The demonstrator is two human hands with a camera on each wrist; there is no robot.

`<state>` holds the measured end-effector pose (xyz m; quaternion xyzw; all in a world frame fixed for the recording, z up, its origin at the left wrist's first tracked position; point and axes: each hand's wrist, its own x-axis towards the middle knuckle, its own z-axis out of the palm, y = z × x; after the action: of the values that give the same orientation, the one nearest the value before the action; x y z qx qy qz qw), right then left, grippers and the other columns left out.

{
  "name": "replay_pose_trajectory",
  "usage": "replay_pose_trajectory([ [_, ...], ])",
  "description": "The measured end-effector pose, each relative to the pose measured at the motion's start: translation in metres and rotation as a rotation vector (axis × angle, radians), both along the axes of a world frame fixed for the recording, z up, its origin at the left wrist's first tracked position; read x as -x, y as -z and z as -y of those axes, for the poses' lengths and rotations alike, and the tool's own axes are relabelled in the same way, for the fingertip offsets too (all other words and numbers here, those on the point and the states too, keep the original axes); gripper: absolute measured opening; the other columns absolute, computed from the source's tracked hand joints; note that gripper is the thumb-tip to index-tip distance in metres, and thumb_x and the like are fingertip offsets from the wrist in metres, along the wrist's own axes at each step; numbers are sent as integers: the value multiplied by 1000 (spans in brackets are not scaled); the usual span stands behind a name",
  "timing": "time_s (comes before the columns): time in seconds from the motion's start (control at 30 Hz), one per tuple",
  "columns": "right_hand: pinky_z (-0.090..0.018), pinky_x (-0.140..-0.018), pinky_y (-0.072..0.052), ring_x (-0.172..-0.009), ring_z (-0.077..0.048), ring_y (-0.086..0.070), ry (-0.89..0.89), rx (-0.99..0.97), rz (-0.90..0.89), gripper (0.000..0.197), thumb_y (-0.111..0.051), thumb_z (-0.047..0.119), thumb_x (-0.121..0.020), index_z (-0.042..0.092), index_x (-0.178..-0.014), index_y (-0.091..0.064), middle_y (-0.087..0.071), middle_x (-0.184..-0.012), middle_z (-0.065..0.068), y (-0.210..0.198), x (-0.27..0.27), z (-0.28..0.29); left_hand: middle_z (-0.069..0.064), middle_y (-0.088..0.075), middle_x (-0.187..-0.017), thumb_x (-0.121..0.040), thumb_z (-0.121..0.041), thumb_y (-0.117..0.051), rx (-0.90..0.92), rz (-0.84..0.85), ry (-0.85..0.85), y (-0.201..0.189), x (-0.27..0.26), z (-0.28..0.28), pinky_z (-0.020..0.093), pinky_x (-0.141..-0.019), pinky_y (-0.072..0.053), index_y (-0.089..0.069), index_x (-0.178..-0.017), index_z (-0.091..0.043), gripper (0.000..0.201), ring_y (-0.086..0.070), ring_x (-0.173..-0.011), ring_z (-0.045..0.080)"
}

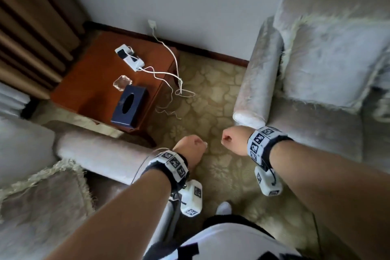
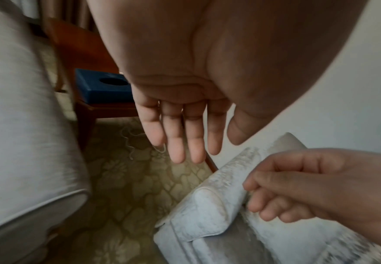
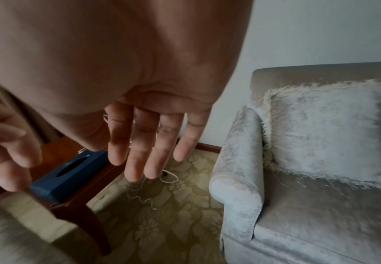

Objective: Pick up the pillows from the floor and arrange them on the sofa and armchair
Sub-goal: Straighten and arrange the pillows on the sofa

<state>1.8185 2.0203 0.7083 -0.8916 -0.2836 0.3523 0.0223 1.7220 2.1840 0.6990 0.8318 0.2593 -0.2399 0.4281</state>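
A: Where do the pillows stand?

B: One fringed pillow leans upright against the back of the armchair, far right. Another pillow lies on the sofa seat, near left. No pillow shows on the carpet between them.

A: And the hands?

B: Both empty. The left hand and right hand hang over the carpet, close together. From above they look loosely curled; the wrist views show each hand's own fingers fairly straight and relaxed, with no grip on anything.

A: So it's finished?

B: Likely close to it, judging by what shows. Floor outside the frame stays unknown. The desk in the far corner holds only a tissue box and a power strip.
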Motion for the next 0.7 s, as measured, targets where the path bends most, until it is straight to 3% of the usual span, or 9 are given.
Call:
replay_pose_trajectory([
  [0.17, -33, -76, -50, -82, -23, -62, 82, -26, 9, 27, -43, 30, -98, 22, -79, -60, -66, -84, 0, -3, -52, 35, -2, -72, -97, -94, -40, -58, -57, 50, 124, -21, -68, 30, 32, -85, -53, -68, -98, -20, 23, -67, -92, 17],
  [0.3, -34, -73, -45, -76, -21, -56, 167, -33, -12, 34, -42, 29, -98, 25, -64, -46, -56, -72, 4, 10, -76, 43, -6, -70, -97, -95, -41, -56, -76, 40, 180, -18, -100, 32, 29, -78, -51, -67, -98, -23, 22, -66, -90, 12],
  [0.43, -31, -75, -40, -78, -23, -52, 224, -3, -28, 35, -39, 28, -102, 21, -68, -45, -53, -78, 0, 12, -87, 56, -5, -70, -103, -95, -43, -56, -103, 3, 270, 2, -137, 37, 29, -80, -48, -68, -100, -23, 24, -65, -95, 14],
  [0.5, -31, -74, -41, -78, -24, -53, 284, 22, -38, 32, -40, 29, -103, 15, -79, -56, -58, -83, -2, 2, -95, 75, -1, -69, -105, -95, -40, -56, -135, -8, 373, 8, -165, 51, 29, -82, -46, -69, -106, -20, 27, -63, -98, 19],
  [0.6, -34, -79, -50, -84, -26, -61, 400, 25, -45, 31, -45, 35, -100, 14, -92, -66, -66, -91, -4, -11, -111, 109, 3, -69, -105, -96, -34, -56, -93, 3, 482, 5, -211, 77, 29, -78, -47, -70, -104, -16, 24, -62, -94, 21],
  [0.7, -31, -80, -46, -87, -22, -56, 552, 46, -61, 23, -48, 33, -101, 17, -96, -63, -63, -97, -4, -29, -124, 143, 4, -71, -103, -93, -32, -56, -46, 71, 586, -6, -255, 107, 33, -82, -54, -68, -97, -19, 18, -65, -93, 23],
])
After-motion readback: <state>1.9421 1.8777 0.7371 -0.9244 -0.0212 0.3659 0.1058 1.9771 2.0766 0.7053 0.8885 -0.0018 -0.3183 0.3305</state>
